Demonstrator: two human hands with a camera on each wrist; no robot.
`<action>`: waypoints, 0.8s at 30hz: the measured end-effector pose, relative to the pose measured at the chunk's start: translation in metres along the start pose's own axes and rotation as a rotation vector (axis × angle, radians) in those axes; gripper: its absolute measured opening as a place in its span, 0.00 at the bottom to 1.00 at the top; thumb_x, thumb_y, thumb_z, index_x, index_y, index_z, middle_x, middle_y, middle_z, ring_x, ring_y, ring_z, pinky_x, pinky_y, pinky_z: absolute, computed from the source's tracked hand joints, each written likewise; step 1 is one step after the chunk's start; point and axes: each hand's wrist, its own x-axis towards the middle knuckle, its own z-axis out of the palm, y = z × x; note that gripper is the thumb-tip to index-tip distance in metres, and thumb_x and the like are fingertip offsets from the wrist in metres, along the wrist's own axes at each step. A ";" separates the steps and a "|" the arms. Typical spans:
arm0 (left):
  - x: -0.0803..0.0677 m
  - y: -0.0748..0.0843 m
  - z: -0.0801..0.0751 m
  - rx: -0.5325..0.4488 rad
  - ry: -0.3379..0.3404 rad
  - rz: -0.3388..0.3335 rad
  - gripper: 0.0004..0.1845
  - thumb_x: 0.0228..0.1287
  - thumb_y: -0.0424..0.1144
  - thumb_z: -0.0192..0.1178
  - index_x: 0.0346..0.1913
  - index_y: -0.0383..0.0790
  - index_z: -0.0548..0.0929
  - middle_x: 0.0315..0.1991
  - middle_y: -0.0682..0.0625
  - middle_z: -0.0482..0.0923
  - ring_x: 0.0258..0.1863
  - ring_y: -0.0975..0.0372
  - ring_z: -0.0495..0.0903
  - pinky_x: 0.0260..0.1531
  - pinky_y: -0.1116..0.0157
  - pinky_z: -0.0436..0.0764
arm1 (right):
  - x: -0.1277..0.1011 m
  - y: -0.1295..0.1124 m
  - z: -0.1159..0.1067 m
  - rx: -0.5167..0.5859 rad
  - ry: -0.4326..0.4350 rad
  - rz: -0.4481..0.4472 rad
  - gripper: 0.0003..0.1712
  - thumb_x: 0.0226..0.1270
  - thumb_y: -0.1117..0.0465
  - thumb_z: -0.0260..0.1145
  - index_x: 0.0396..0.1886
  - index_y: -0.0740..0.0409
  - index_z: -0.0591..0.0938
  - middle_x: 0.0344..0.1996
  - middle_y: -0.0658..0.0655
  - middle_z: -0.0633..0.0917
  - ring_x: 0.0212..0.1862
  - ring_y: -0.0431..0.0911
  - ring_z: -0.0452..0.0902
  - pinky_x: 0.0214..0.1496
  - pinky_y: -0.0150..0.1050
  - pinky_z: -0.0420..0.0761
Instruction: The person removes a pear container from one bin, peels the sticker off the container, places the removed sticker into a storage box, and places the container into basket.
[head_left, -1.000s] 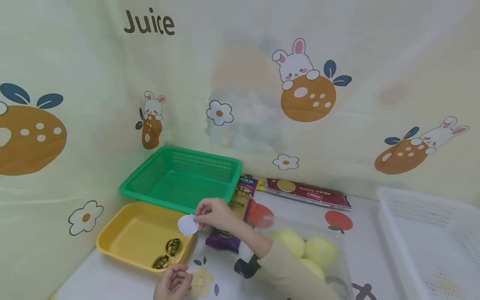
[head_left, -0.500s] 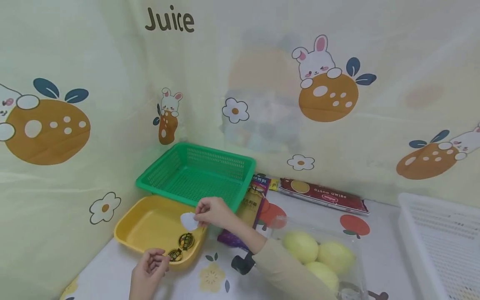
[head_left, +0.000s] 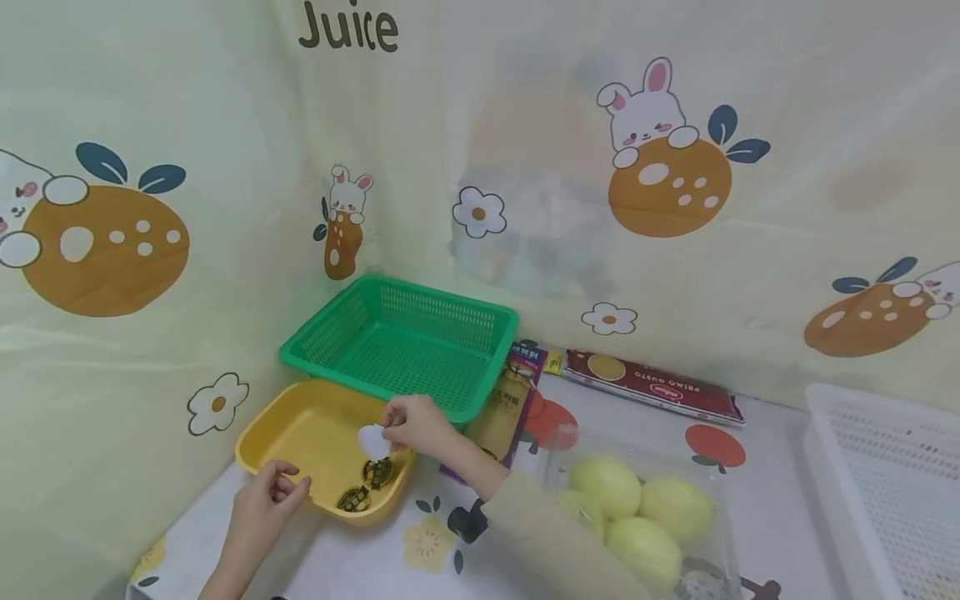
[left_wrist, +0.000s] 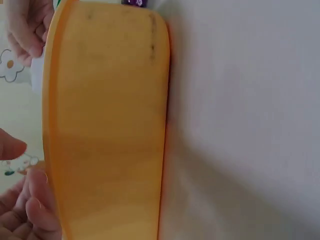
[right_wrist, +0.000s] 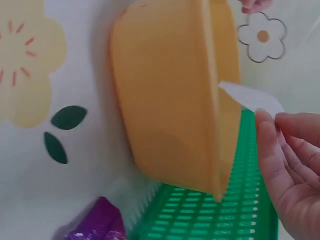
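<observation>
The work surface is a white table [head_left: 750,492] printed with fruit and flowers, closed in at the back and side by a pale yellow curtain [head_left: 525,125] showing rabbits and oranges. My right hand [head_left: 414,421] hangs over the near right corner of the yellow tray [head_left: 300,421] and pinches a small white slip of paper [head_left: 372,440] between thumb and fingertips; in the right wrist view the slip [right_wrist: 252,97] projects past the tray rim. Directly under that hand, two small round black-and-gold stickers [head_left: 366,485] lie on the tray floor. My left hand [head_left: 262,504] sits at the tray's near edge, fingers loosely curled, holding nothing; I cannot tell whether the fingertips touch the rim. Beyond my right hand stands a green basket [head_left: 405,346], just behind the tray. To the right of my right forearm lie a purple packet [head_left: 510,400], a dark red packet [head_left: 652,390] further back, and a clear bag of pale yellow-green fruits [head_left: 637,508]. A white basket [head_left: 892,483] stands well to the right.
</observation>
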 end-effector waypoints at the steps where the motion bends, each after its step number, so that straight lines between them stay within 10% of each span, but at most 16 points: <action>1: 0.001 -0.001 -0.001 0.018 0.001 -0.003 0.08 0.50 0.29 0.63 0.32 0.31 0.74 0.17 0.56 0.72 0.16 0.70 0.68 0.16 0.71 0.69 | 0.000 0.001 0.001 -0.024 0.001 -0.004 0.03 0.54 0.74 0.63 0.25 0.66 0.76 0.18 0.57 0.80 0.23 0.55 0.79 0.23 0.38 0.78; 12: -0.005 -0.019 0.003 0.081 0.086 -0.166 0.09 0.50 0.33 0.63 0.33 0.34 0.75 0.16 0.55 0.72 0.15 0.67 0.68 0.16 0.70 0.68 | -0.001 0.017 0.016 0.030 0.033 -0.017 0.02 0.54 0.74 0.62 0.26 0.68 0.76 0.16 0.55 0.78 0.20 0.50 0.78 0.23 0.40 0.78; 24: -0.006 -0.024 0.011 -0.082 0.158 -0.296 0.09 0.51 0.34 0.65 0.32 0.34 0.76 0.22 0.51 0.72 0.20 0.70 0.67 0.21 0.79 0.66 | -0.003 0.023 0.025 -0.012 0.106 -0.037 0.03 0.53 0.74 0.62 0.23 0.66 0.78 0.13 0.50 0.76 0.18 0.47 0.77 0.17 0.30 0.74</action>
